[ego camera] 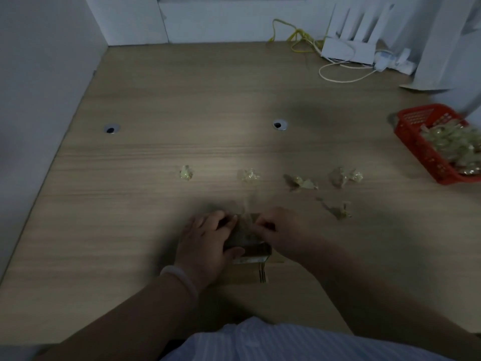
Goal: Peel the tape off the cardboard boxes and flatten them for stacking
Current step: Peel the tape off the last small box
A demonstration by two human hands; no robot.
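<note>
left hand [208, 243] grips box [250, 250] | right hand [278, 230] pinches tape [247, 217] (blurred)

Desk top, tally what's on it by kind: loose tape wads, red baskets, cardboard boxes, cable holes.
Loose tape wads: 5, counting the touching right-hand pair as one
Red basket: 1
Cardboard box: 1
Cable holes: 2
Total: 9
</note>
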